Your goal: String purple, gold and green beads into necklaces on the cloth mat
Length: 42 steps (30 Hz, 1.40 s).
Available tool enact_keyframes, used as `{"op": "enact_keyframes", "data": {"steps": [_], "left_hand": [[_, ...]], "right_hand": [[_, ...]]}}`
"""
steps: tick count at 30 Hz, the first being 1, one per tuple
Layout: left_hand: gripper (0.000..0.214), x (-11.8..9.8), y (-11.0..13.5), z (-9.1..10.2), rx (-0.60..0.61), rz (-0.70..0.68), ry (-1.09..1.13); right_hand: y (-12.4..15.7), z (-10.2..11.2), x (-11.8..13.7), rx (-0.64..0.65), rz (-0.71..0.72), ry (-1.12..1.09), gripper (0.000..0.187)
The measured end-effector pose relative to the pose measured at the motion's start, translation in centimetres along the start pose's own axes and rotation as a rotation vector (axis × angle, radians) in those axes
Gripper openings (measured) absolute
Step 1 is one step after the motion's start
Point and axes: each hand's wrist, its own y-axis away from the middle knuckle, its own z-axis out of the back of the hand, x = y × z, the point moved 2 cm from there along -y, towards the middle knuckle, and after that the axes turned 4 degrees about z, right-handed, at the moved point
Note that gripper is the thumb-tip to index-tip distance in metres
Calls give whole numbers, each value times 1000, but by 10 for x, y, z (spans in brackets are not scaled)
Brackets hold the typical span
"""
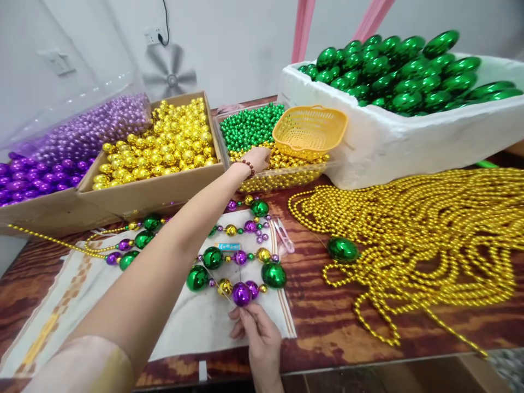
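My left hand (258, 158) reaches across to a clear bin (282, 177) of small beads. Its curled fingers are among the small gold beads (245, 185); the fingertips are hidden. Below, my right hand (261, 330) pinches a thin thread right at a shiny purple bead (241, 293). That bead belongs to a garland of purple, gold and green beads, laid in rows on a white cloth (184, 327). Large green beads (274, 275) hang along it. A blue-labelled strip (229, 246) lies between the rows.
Boxes of purple beads (36, 177) and gold beads (164, 142) stand at the left. An orange basket (311, 131) rests on the bin. A foam box (409, 142) holds green ornaments. Gold bead chains (429, 234), a loose green bead (343, 249) and pink thread snips (284, 236) lie right.
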Motion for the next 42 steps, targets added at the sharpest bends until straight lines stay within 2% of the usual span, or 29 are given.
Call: {"op": "enact_keyframes", "data": {"steps": [3, 5, 6, 8, 10, 12, 14, 17, 22, 27, 35, 39, 42], "left_hand": [[19, -4, 10, 10, -116, 68, 124], [18, -9, 35, 25, -215, 105, 385], [17, -10, 54, 32, -228, 113, 566], [17, -10, 105, 40, -132, 142, 970], [17, -5, 165, 36, 16, 217, 1340], [16, 7, 223, 25, 103, 341, 1655], [17, 22, 269, 12, 108, 485, 1858], [14, 39, 311, -1, 34, 614, 2019], [13, 50, 335, -1, -115, 689, 2189], [10, 56, 341, 1, -158, 728, 2211], [8, 57, 340, -3, -163, 646, 2202], [21, 53, 340, -1, -174, 591, 2124], [26, 42, 342, -1, -190, 556, 2046]], "right_hand": [[-1, 0, 1, -16, -3, -19, 27], [-2, 0, 1, -28, 12, -23, 27], [-2, 1, 0, -31, 24, -19, 27], [-3, 1, 1, -23, 62, 2, 27], [-4, 0, 5, 10, 100, 42, 27], [-4, -3, 11, 61, 117, 88, 25], [-4, -9, 19, 117, 127, 114, 22], [-5, -22, 33, 186, 141, 109, 17], [-6, -40, 46, 243, 142, 140, 14], [-4, -44, 45, 251, 139, 197, 15], [1, -45, 51, 191, 77, 222, 19], [-1, -45, 52, 170, 61, 231, 19], [-8, -47, 49, 135, 40, 201, 21]]}}
